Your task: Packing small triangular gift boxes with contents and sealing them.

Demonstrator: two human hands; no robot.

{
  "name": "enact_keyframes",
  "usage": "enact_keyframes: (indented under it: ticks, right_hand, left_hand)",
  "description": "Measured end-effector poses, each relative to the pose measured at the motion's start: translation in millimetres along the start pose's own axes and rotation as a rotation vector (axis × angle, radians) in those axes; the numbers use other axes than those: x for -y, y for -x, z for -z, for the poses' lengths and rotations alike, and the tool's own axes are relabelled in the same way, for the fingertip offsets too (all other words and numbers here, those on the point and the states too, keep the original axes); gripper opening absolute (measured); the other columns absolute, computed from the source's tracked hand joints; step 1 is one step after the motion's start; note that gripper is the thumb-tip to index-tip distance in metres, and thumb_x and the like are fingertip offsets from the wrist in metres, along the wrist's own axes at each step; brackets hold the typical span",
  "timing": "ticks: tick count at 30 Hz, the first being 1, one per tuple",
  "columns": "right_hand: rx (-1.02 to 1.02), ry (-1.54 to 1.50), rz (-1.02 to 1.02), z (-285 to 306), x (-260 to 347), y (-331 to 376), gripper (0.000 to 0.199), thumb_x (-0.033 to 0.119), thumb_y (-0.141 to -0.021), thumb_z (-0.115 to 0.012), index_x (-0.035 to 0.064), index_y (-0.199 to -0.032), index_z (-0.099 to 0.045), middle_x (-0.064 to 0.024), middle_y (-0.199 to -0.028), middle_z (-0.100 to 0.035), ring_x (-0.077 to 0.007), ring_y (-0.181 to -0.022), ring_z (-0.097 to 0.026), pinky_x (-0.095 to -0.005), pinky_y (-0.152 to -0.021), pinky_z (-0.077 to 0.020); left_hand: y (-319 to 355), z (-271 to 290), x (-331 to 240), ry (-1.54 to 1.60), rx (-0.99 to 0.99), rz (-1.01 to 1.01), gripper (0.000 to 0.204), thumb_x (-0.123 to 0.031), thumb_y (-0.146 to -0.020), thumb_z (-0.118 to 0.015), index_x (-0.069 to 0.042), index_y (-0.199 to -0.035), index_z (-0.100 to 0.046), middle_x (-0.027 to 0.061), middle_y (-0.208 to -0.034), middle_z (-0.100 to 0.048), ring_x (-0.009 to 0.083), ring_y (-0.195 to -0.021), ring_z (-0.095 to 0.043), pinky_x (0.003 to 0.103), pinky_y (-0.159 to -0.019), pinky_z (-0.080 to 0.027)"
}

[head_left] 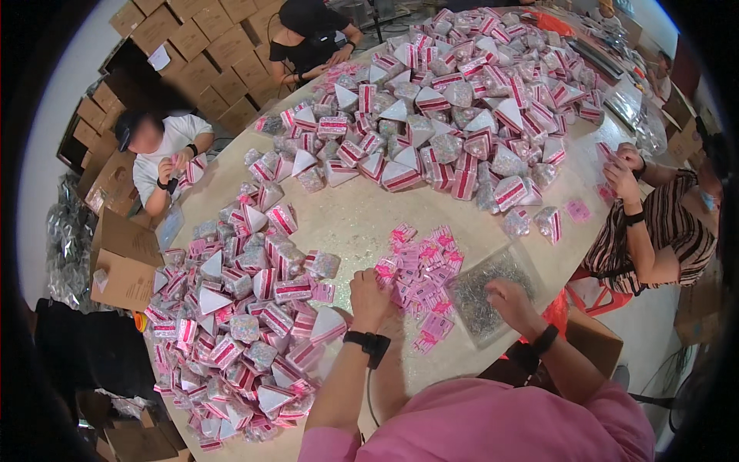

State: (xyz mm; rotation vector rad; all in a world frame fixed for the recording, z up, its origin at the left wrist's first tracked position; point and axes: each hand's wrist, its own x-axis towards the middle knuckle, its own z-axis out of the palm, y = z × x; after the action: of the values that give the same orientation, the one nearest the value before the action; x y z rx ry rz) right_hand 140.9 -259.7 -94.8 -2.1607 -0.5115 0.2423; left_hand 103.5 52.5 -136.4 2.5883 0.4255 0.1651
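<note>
My left hand [370,300] is at the left edge of a loose heap of small pink printed cards [422,271]. Its fingers are curled together beside the cards, and what they hold is hidden. Over a shallow clear tray [469,333] of small silvery metal pieces [483,299] is my right hand [508,305], fingertips bent down in a pinch. Anything between them is too small to make out. Close to my left wrist lies a wedge-shaped package [329,324], white on top with a pink band, at the edge of a large pile.
Piles of similar cake-slice-shaped packages [231,308] cover the table [350,208] at left and far side. Co-workers sit around it, one person in stripes [643,231] at right. Cardboard boxes [123,262] stand left; a red stool [596,296] is at right.
</note>
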Motion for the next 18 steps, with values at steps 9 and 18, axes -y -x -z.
enact_keyframes:
  ticks: [9, 18]
  right_hand:
    - [0.046, 0.124, 0.082, -4.7, -4.7, -1.7, 0.007, 0.006, -0.078, -0.053, 0.0004, -0.076, -0.057, -0.0172, -0.075, -0.058, -0.0368, -0.075, -0.057, -0.0428, -0.068, -0.0456]
    - [0.172, 0.323, -0.015, -27.8, -35.4, 9.8, 0.010, 0.003, -0.075, -0.051, 0.0018, -0.084, -0.057, -0.0197, -0.085, -0.059, -0.0381, -0.081, -0.059, -0.0459, -0.070, -0.0469]
  left_hand:
    - [16.2, 41.2, -25.7, 0.153, 0.112, 0.070, 0.047, -0.025, -0.074, -0.069, 0.002, -0.110, -0.055, 0.0191, -0.099, -0.055, 0.0323, -0.089, -0.056, 0.039, -0.078, -0.047]
    - [41.6, 22.1, 2.6, 0.953, 0.252, 0.348, 0.049, -0.020, -0.083, -0.065, 0.000, -0.125, -0.049, 0.0059, -0.097, -0.058, 0.0127, -0.081, -0.055, 0.026, -0.073, -0.046]
